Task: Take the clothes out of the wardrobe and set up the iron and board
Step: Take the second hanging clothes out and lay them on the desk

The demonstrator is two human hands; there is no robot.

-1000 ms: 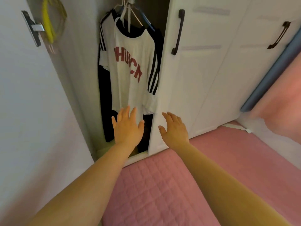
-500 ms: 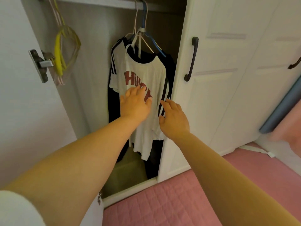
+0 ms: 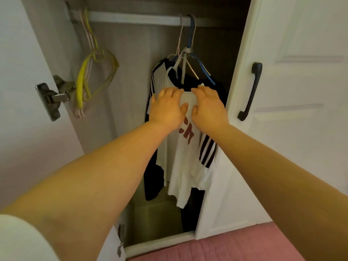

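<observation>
Your fingers are spread apart, holding nothing. Your left hand [image 3: 166,108] and right hand [image 3: 209,107] lie side by side against the chest of the white shirt [image 3: 188,157]. Red letters peek out below them, maybe "CN". The shirt hangs on a hanger [image 3: 185,53] from the rail [image 3: 131,18] inside the open wardrobe [image 3: 282,129], with yellow hangers [image 3: 82,80] off to its left.

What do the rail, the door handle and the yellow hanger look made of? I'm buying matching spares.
Rail: pale with a flat, dull face, likely painted or coated metal, possibly wood.
Door handle: matte black, smooth curved bar, probably powder-coated metal, though plastic cannot be ruled out.
Yellow hanger: thin bent loop with a glossy skin, seemingly plastic-coated wire.
</observation>
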